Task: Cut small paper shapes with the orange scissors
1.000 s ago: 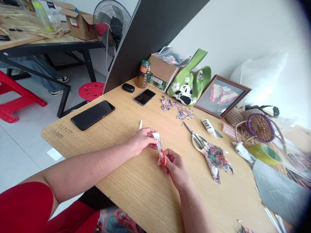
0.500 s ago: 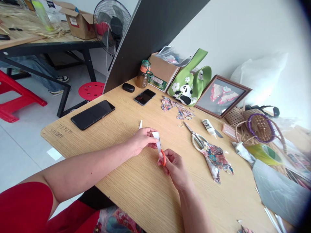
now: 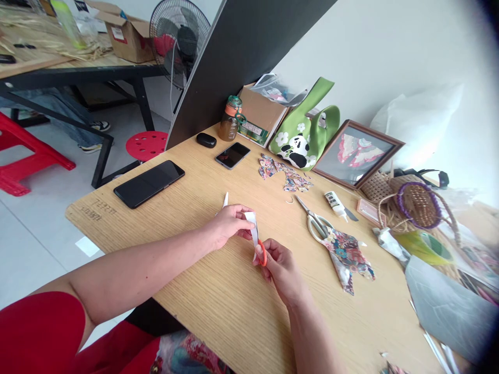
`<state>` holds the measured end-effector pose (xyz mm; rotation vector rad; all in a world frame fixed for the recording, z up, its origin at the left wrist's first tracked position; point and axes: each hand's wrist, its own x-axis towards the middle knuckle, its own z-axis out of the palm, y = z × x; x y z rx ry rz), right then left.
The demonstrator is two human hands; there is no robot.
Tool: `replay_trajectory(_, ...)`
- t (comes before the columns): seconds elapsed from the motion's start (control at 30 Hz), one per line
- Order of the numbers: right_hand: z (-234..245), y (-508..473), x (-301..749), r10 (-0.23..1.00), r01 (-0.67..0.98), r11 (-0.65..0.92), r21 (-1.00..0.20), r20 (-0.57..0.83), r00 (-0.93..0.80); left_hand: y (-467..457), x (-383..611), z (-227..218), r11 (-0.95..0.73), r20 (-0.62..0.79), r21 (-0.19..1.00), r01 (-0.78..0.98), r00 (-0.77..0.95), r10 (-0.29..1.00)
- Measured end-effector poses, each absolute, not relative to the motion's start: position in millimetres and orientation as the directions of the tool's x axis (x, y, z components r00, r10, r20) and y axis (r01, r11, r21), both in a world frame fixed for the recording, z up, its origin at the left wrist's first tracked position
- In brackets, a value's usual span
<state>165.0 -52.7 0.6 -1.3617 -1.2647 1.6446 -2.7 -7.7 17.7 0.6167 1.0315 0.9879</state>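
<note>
Over the middle of the wooden table (image 3: pixel 195 270), my left hand (image 3: pixel 230 226) pinches a narrow white strip (image 3: pixel 251 221) that looks like paper or cloth. My right hand (image 3: pixel 278 267) is closed on small scissors with orange handles (image 3: pixel 263 254), their blades against the strip's lower part. How far the blades are apart I cannot tell. A thin white pointed piece (image 3: pixel 225 199) shows just beyond my left hand. To the right lie larger scissors with white handles (image 3: pixel 317 226), partly over a floral cloth piece (image 3: pixel 349 254).
Floral scraps (image 3: pixel 286 171) lie near the green panda bag (image 3: pixel 302 140). A glue bottle (image 3: pixel 335 205) lies by the white scissors. Two phones, a large one (image 3: pixel 149 184) and a smaller one (image 3: pixel 232 155), rest on the left. A drink bottle (image 3: pixel 229 122) stands behind. Woven baskets (image 3: pixel 419 205) crowd the right edge.
Almost nothing differs. The orange handles have shifted very slightly in my right hand, while the left hand and the strip stay in place.
</note>
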Motion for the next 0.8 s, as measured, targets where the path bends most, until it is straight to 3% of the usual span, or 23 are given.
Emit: replay_trajectory(0.8,-1.8,-51.9,164.3,0.918,0.093,-0.298,-0.95,-0.312,-0.244,-8.9,-2.3,20.7,0.468,-0.435,0.808,-0.359,0.174,0.884)
